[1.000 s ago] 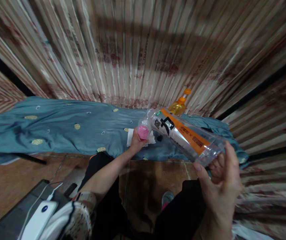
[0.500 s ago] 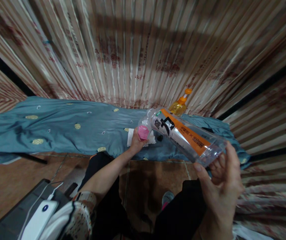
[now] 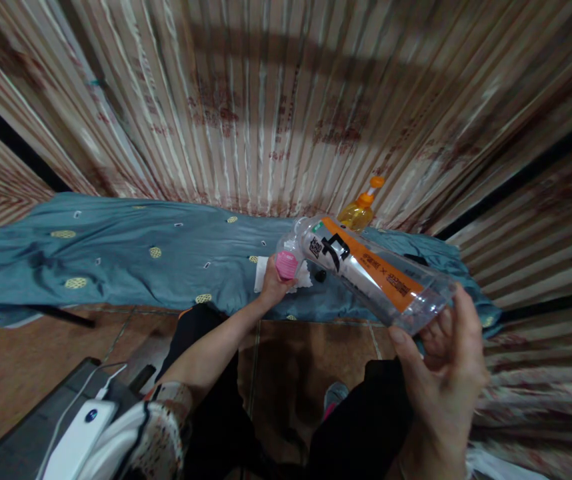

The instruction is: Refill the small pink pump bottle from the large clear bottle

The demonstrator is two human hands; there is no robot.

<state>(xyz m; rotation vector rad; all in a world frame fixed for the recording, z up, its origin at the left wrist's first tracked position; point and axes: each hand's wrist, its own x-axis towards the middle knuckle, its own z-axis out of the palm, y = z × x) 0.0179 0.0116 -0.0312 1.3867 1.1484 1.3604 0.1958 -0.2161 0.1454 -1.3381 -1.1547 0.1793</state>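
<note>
Right fingers (image 3: 463,317) clamp the clear bottle (image 3: 369,270), long axis slanting, neck pointing left.

Pleated beige curtain (image 3: 246,100), reddish print, hangs on the far side; a dark pole (image 3: 16,140) slants across it at left, another (image 3: 521,180) at right. Blue-green cloth (image 3: 116,247), yellow motifs, wrinkled, lies before it. Far edge, right of centre: pump bottle (image 3: 359,217), orange top, amber contents, base hidden from me. Near left: white device (image 3: 79,440), white cable (image 3: 63,417) attached, on dark stand (image 3: 11,440). Brown tiled floor (image 3: 26,360) beneath.
</note>
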